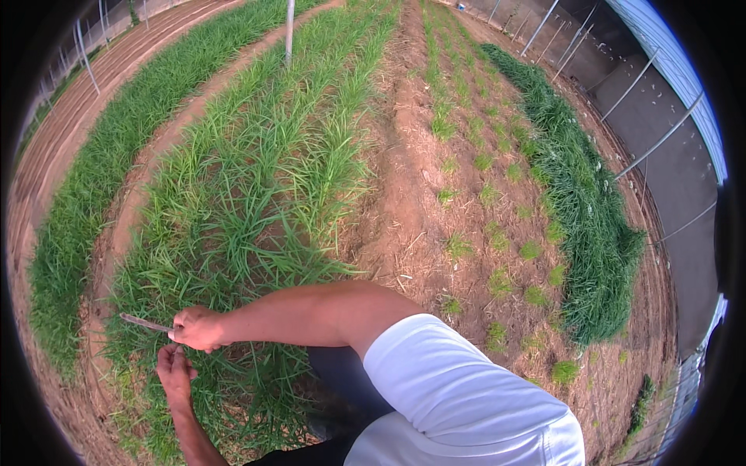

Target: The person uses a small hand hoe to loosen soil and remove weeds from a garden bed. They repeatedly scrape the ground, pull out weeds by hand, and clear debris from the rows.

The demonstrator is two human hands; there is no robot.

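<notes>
My right hand (199, 328) is closed on a long, thin metal blade (146, 321) that points out to the left, low over tall green leafy plants (233, 202). Just below it, my left hand (176, 371) has its fingertips pinched together, close under the right hand's fingers; whatever is between them is too small to make out. Both hands are over the left edge of the planted bed, with my right arm reaching across my body.
A dirt path (392, 202) runs beside the bed, with short sparse tufts (501, 283) to its right and a dark green pile of long leaves (590, 241) beyond. Metal poles (289, 31) stand among the rows. A grey wall and sheeting (668, 210) line the right side.
</notes>
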